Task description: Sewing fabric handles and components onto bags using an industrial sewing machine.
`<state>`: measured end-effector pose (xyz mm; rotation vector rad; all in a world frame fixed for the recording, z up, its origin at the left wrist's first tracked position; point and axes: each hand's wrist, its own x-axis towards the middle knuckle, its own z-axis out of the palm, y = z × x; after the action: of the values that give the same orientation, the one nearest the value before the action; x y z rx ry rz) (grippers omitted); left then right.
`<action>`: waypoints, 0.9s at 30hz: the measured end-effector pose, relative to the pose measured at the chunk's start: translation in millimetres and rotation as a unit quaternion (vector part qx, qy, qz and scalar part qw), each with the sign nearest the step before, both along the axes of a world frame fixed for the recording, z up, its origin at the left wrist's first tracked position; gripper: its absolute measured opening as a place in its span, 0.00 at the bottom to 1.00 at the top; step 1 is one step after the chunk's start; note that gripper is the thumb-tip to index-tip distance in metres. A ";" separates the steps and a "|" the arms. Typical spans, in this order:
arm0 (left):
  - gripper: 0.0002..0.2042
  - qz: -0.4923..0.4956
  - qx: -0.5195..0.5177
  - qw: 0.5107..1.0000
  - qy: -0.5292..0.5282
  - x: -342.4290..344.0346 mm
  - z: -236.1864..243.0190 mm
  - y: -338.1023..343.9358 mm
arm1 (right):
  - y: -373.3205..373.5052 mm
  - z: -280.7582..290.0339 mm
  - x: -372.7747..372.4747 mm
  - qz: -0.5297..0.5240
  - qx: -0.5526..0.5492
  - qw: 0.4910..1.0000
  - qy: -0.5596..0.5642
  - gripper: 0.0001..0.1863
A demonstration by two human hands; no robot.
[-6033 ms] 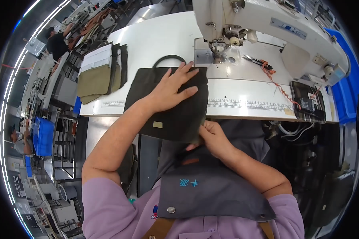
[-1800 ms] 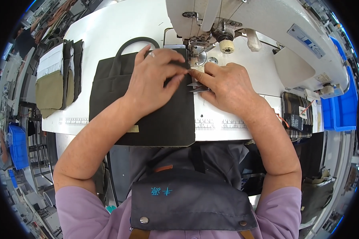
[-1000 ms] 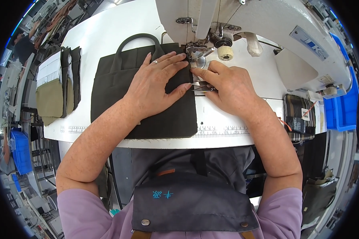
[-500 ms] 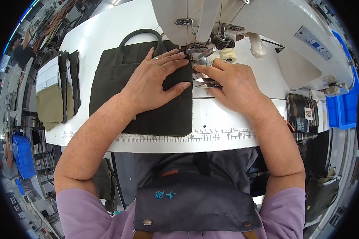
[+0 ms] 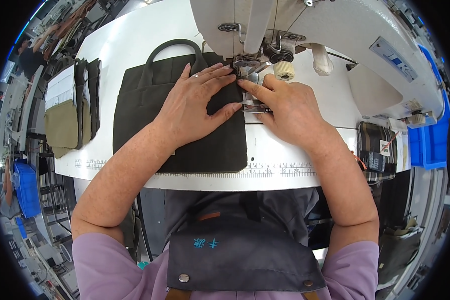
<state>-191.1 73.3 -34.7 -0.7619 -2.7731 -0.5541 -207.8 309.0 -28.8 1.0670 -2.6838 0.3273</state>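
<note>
A dark olive fabric bag panel (image 5: 210, 150) with a looped handle (image 5: 172, 44) lies flat under the sewing machine (image 5: 330, 25). My left hand (image 5: 197, 97) rests on it with fingers spread, their tips close to the presser foot (image 5: 242, 67). At the panel's right edge, the index finger of my right hand (image 5: 292, 105) touches the cloth just below the foot. Thread snips (image 5: 257, 106) are tucked in that hand, blades pointing left toward my left thumb. The palm hides their grip end.
Stacked olive and white fabric pieces (image 5: 67, 112) lie on the table's left side. A ruler strip (image 5: 280, 170) runs along the front edge. At right sit a folded plaid cloth bundle (image 5: 377, 147) and a blue bin (image 5: 429, 142); another blue bin (image 5: 26, 187) is far left.
The panel's lower right corner has shifted slightly right. My right index finger has moved a little left onto the cloth edge, and the snips' tips now meet my left thumb.
</note>
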 end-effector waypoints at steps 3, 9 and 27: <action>0.28 -0.002 -0.016 1.000 0.009 -2.2 -2.0 -1.3 | -1.2 1.1 0.4 -0.003 0.009 1.000 0.005 0.28; 0.28 -0.002 -0.022 1.000 0.007 -2.3 -1.2 -0.9 | -2.9 1.0 1.5 -0.004 0.020 1.000 0.019 0.30; 0.27 -0.009 -0.017 1.000 0.008 -3.8 -0.9 -1.4 | -9.2 2.4 7.9 -0.015 0.071 0.996 0.047 0.34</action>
<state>-194.9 71.9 -35.6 -0.7947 -2.7705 -0.5019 -199.9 299.8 -26.4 1.0524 -2.6679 0.0786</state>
